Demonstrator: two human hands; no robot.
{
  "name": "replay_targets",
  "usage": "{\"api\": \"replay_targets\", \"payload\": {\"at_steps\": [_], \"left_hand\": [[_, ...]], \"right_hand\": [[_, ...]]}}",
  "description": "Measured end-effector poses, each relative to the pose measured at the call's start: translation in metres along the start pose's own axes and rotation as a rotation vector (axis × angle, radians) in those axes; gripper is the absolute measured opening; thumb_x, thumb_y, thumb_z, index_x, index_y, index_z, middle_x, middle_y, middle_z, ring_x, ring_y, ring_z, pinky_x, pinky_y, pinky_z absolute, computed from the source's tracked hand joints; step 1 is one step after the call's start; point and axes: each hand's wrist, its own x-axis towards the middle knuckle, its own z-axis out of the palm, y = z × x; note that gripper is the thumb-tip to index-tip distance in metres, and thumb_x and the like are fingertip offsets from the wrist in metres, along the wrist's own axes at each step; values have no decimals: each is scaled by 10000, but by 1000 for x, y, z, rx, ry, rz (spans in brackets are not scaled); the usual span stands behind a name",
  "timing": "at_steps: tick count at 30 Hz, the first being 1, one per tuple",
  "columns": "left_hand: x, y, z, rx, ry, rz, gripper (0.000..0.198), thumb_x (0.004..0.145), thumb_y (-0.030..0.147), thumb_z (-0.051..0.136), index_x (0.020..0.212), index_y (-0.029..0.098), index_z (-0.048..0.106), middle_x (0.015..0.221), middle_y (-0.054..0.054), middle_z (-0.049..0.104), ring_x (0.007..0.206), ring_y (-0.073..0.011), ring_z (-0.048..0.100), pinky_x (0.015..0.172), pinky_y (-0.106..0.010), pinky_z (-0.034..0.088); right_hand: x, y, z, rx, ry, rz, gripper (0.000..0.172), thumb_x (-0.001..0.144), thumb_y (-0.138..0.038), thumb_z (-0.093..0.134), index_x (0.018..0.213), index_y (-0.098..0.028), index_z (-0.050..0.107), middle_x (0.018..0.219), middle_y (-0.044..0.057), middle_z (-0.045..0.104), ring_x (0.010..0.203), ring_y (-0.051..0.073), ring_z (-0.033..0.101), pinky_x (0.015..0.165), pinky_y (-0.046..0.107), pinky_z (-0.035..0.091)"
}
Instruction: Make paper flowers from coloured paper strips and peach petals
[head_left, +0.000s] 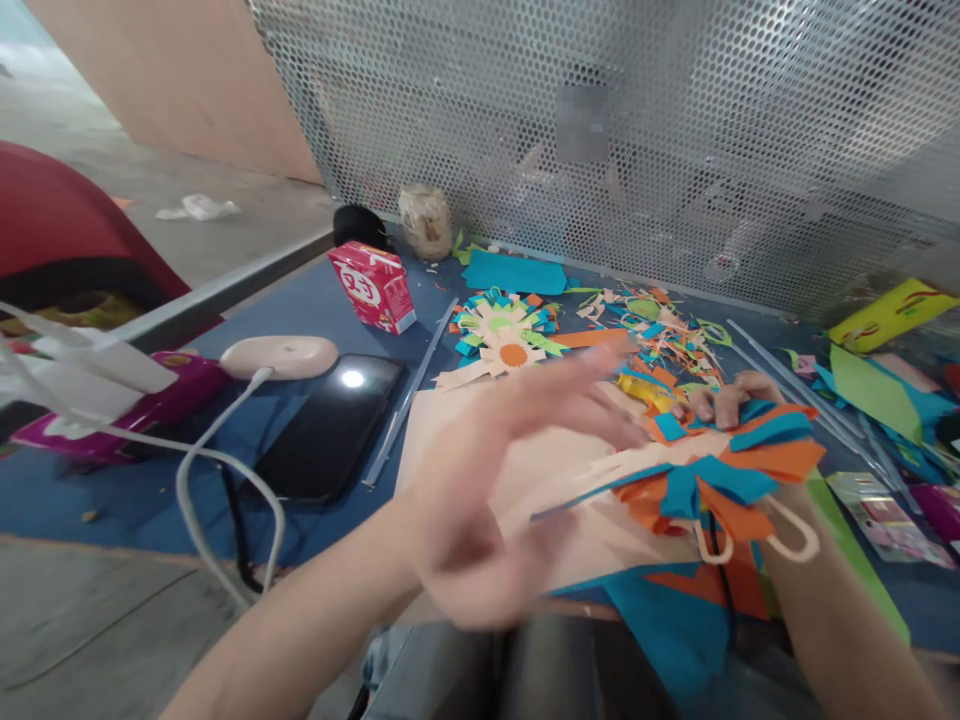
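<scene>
A layered paper flower (pixel 701 475) of orange and blue strips, with pale loops at its lower edge, is held in my right hand (pixel 724 400), whose fingers curl behind its top. A pale strip and a narrow blue strip reach left from the flower. My left hand (pixel 502 480), blurred by motion, is to the left of the flower with thumb and fingers spread apart and nothing between them. Beneath lie pale paper sheets (pixel 435 430). A finished-looking flower (pixel 514 355) with an orange centre lies beyond my left hand.
A black phone (pixel 330 430), a pink-white device (pixel 279 357) with a cable and a red box (pixel 375 287) stand left. Paper scraps (pixel 660 330) lie at the back. A yellow packet (pixel 892 313) and coloured paper (pixel 874 390) are right. Mesh (pixel 495 130) closes the back edge.
</scene>
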Motion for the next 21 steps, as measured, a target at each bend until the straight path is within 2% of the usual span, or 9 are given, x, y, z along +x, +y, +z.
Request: {"api": "replay_targets", "payload": {"at_steps": [2, 4, 6, 8, 10, 13, 16, 19, 21], "left_hand": [[2, -10, -10, 10, 163, -79, 453, 829, 125, 483, 1254, 276, 446, 919, -8, 665, 886, -168, 640, 888, -358, 475], [2, -27, -15, 151, 107, -191, 467, 807, 153, 541, 1248, 268, 440, 1034, -34, 643, 959, -188, 621, 874, -346, 474], [-1, -46, -13, 263, -143, -279, 429, 780, 197, 582, 1200, 215, 493, 1096, -75, 631, 1036, -218, 587, 880, -351, 468], [-4, -59, -3, 236, -341, -349, 433, 759, 225, 616, 1179, 199, 513, 1133, -88, 627, 1043, -211, 583, 876, -341, 468], [-6, -65, 9, 118, -410, -378, 396, 756, 261, 629, 1135, 184, 547, 1139, -97, 631, 1023, -205, 596, 824, -313, 482], [-7, -61, 22, -29, -313, -460, 422, 752, 308, 639, 1142, 167, 560, 1116, -104, 646, 1004, -212, 608, 785, -300, 491], [-6, -56, 25, -161, -215, -562, 433, 717, 332, 678, 1099, 145, 598, 1068, -109, 665, 983, -217, 623, 794, -296, 501], [-5, -57, 24, -253, -144, -643, 358, 703, 327, 696, 1011, 150, 648, 935, -83, 701, 838, -183, 663, 741, -274, 520], [-5, -59, 25, -308, -91, -659, 310, 696, 324, 705, 949, 149, 672, 820, -61, 708, 699, -145, 658, 650, -244, 521]], "right_hand": [[1, -2, 3, 192, 13, 53, 255, 621, -525, 681, 743, -337, 559, 535, -33, 432, 580, 159, 482, 615, 387, 485], [2, -3, 6, 284, 57, 129, 291, 560, -439, 750, 747, -320, 563, 607, -36, 468, 608, 141, 502, 581, 326, 481], [3, -3, 7, 264, 106, 144, 354, 484, -355, 794, 748, -310, 562, 657, -44, 497, 613, 123, 520, 541, 277, 473], [4, -2, 7, 217, 142, 125, 347, 470, -315, 793, 727, -297, 561, 680, -47, 537, 596, 115, 542, 507, 254, 475], [4, 1, 5, 206, 146, 136, 277, 522, -313, 767, 698, -283, 556, 669, -53, 576, 563, 111, 562, 476, 246, 486], [5, 5, 2, 286, 123, 170, 263, 553, -255, 767, 736, -281, 580, 683, -76, 638, 569, 99, 604, 477, 225, 517], [5, 7, 0, 389, 115, 195, 303, 549, -206, 784, 781, -283, 603, 720, -91, 676, 596, 82, 632, 500, 197, 537], [5, 8, 1, 413, 91, 190, 305, 569, -187, 779, 799, -287, 606, 724, -96, 685, 607, 81, 642, 538, 205, 560], [4, 8, 1, 407, 70, 182, 304, 570, -186, 779, 800, -285, 607, 713, -99, 682, 599, 80, 641, 573, 223, 574]]}}
